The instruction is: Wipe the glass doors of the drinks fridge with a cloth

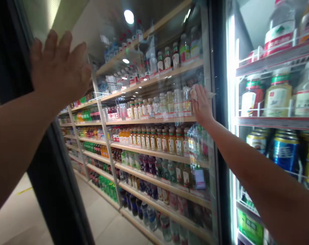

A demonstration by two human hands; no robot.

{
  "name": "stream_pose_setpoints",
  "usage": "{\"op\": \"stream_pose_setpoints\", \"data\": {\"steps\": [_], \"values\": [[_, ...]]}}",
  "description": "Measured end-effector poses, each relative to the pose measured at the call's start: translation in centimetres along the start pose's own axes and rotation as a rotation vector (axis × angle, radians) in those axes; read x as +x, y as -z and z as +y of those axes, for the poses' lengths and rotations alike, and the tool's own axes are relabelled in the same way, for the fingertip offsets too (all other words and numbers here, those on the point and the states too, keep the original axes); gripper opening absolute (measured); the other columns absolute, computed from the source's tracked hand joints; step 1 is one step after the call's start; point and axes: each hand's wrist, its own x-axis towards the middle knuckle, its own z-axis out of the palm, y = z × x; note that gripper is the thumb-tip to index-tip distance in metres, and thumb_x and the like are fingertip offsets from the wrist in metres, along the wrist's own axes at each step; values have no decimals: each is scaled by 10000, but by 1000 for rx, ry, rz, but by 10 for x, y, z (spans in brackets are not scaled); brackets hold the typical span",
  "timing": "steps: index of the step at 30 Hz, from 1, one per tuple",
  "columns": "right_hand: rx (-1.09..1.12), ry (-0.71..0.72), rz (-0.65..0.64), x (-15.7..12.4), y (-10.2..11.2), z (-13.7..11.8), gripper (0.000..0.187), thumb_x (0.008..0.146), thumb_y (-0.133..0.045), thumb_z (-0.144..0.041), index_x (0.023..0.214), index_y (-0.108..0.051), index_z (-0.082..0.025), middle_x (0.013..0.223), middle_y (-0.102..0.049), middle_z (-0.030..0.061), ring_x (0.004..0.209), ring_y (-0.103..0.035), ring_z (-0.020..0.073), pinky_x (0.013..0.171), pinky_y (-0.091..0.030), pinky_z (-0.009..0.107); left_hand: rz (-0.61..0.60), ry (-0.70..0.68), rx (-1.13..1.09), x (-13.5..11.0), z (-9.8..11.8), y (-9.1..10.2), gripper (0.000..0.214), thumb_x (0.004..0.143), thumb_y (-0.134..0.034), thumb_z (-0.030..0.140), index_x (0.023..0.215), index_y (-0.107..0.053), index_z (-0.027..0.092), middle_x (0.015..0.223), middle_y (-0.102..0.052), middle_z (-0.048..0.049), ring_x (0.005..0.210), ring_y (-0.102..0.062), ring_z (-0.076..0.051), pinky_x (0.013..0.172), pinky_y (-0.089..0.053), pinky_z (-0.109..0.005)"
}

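A glass cooler door (149,81) with a dark frame (54,170) stands open in front of me. My left hand (59,68) is at the upper left of the door with its fingers spread, near the dark frame; it holds nothing. Farther right, my right hand (203,105) presses a crumpled white tissue (194,92) flat to the glass, close to the door's right edge. A corner of the tissue sticks out past the fingers; the rest is hidden under them.
Right of the door is a lit cooler with bottles (278,95) and cans (286,149) on wire-fronted shelves. Wooden shelves (154,153) with rows of drinks show through the glass. Pale floor tiles (105,217) lie below. A ceiling light (129,16) shows at the top.
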Motion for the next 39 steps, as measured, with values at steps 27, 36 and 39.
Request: {"op": "stream_pose_setpoints", "data": {"steps": [27,36,39], "values": [[-121,265,-177,16,-10,-141,575,1022,-250,-430,1591,-192,-361,1671,-175,-72,1566,-91,231,1247,-238,560,7,-17,40,-1,-3,1,683,962,-77,562,1595,-179,326,1655,-16,203,1552,-48,-204,1281,41,-331],[-107,325,-226,20,-4,-132,547,1031,-244,-388,1577,-219,-373,1666,-188,-90,1561,-125,203,1251,-233,549,-5,-1,-19,0,2,5,689,949,-130,591,1591,-189,348,1650,-15,219,1550,-70,-263,1288,25,-386],[-84,275,-207,47,-4,-130,542,1036,-227,-402,1576,-214,-374,1670,-184,-76,1561,-128,228,1239,-225,589,-8,-6,-21,-1,2,7,694,959,-105,588,1588,-218,316,1663,-50,171,1549,-70,-266,1284,6,-420]]}}
